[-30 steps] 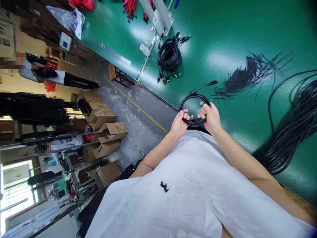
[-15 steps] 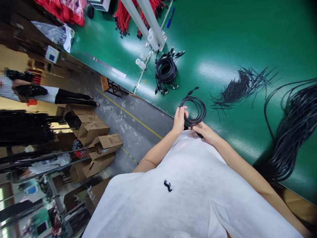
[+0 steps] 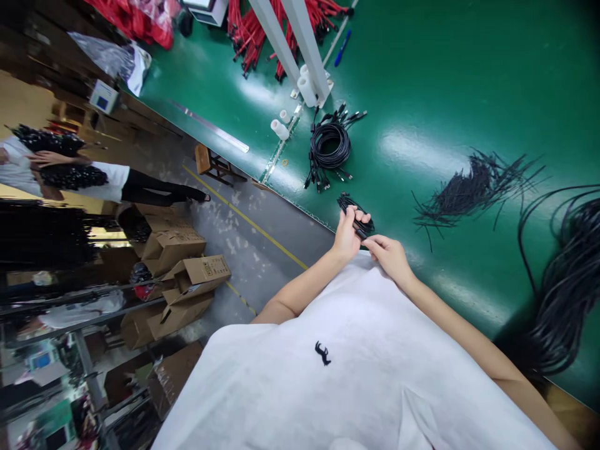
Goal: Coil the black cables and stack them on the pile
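Note:
My left hand (image 3: pixel 347 236) is closed around a coiled black cable (image 3: pixel 349 201) at the table's near edge, the coil turned nearly edge-on. Thumb and fingertips of my right hand (image 3: pixel 390 257) pinch the lower part of the same cable, close against my left fingers; the exact bit pinched is too small to make out. Just beyond my hands lies a stack of coiled black cables (image 3: pixel 330 145) with metal plugs sticking out. A loose heap of short black ties (image 3: pixel 469 190) rests to the right.
A thick bundle of long black cables (image 3: pixel 567 294) hangs at the table's right edge. Grey posts (image 3: pixel 307 47) stand on the green table (image 3: pixel 422 75), with red cables (image 3: pixel 253 40) behind and a blue pen (image 3: pixel 342 49). Left, a person (image 3: pixel 107 178) carries black items near cardboard boxes (image 3: pixel 201 275).
The cable coil has turned from an open ring to edge-on, gathered into my left hand. My right hand has shifted to pinch beside it. The whole view has moved slightly.

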Demonstrator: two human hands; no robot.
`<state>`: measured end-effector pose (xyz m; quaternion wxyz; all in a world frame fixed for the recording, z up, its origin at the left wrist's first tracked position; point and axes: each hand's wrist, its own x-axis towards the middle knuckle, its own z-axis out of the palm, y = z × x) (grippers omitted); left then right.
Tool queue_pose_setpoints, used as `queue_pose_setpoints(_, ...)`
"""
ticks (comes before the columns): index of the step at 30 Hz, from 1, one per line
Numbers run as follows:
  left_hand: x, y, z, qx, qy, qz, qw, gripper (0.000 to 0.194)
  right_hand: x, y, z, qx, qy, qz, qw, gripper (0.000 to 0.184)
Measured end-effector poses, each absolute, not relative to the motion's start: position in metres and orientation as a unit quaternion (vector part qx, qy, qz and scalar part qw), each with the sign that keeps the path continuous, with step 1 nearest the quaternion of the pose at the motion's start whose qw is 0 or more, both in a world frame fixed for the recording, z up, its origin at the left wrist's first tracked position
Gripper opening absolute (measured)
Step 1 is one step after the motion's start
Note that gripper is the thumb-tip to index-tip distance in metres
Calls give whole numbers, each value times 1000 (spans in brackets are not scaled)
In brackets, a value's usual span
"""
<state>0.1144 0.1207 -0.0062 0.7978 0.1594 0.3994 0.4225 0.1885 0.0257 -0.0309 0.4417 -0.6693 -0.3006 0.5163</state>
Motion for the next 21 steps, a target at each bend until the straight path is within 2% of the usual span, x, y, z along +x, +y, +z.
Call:
queue_pose_setpoints(3,116,119,-4,161,412,424,791,27,188,30,-24,-706,-425,418,382,36)
queue_pose_setpoints(6,117,118,-1,156,420,434,781,25,187,31,-22,-725,-459,359,367,37)
queue_pose_setpoints(11,120,111,-1,175,404,463,769,22,189,28,-24,-715,-437,379,391,39)
queue_pose_setpoints(16,119,99,-15,213,425,461,749,13,190,26,-23,-713,-465,370,373,44)
queue_pose_setpoints(21,112,88,-29,338,436,396,734,17,205,18,-16,-689,-539,391,285,52)
